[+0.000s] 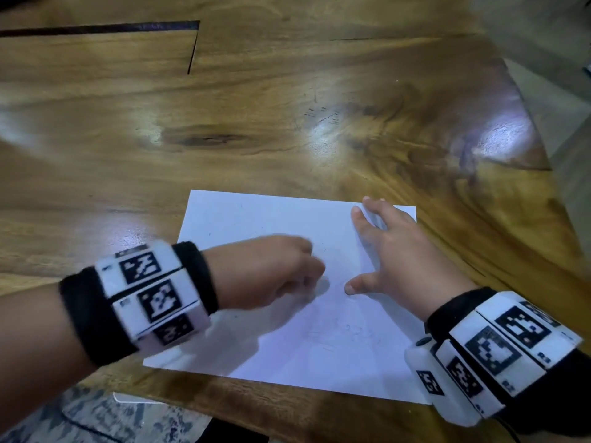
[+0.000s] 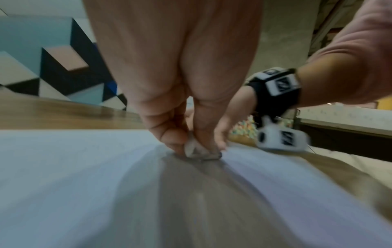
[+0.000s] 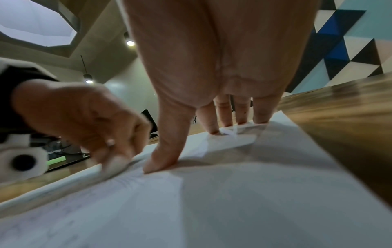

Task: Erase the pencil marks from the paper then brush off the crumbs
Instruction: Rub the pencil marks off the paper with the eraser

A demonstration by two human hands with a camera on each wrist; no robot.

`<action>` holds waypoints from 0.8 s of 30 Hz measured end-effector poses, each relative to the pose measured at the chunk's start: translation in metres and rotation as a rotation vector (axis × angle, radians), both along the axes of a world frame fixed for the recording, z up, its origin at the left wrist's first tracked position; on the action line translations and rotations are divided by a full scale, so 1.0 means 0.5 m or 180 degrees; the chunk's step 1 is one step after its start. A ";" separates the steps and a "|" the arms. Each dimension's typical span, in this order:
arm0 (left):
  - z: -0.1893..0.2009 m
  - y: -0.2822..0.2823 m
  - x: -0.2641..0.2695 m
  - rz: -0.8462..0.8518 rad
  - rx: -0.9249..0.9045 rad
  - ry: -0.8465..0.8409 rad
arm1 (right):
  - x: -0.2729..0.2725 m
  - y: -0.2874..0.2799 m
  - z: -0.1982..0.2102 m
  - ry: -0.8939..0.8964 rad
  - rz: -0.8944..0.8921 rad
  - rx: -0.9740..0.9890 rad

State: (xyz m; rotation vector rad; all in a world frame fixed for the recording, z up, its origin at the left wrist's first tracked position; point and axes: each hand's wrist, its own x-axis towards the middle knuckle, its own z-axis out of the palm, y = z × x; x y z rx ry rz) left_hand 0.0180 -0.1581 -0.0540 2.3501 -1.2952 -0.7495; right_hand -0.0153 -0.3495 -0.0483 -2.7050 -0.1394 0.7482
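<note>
- Head view: left hand [image 1: 271,270] pinches grubby eraser [image 2: 198,151], rubbing mid paper [image 1: 256,219].
- Right hand [image 1: 393,247] spread flat, pinning paper's right side to tabletop [image 1: 224,123].

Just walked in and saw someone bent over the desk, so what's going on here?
A person is rubbing pencil marks off a white sheet of paper on a wooden table. The left hand pinches a small eraser against the sheet, while the right hand lies flat with fingers spread, holding the paper down. Faint marks still show near the sheet's near edge, so brushing off the crumbs hasn't begun.
</note>
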 end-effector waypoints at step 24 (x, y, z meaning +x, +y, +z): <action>0.028 -0.081 0.054 0.0243 0.0450 -0.0071 | -0.017 -0.060 -0.009 0.0184 -0.0080 -0.0213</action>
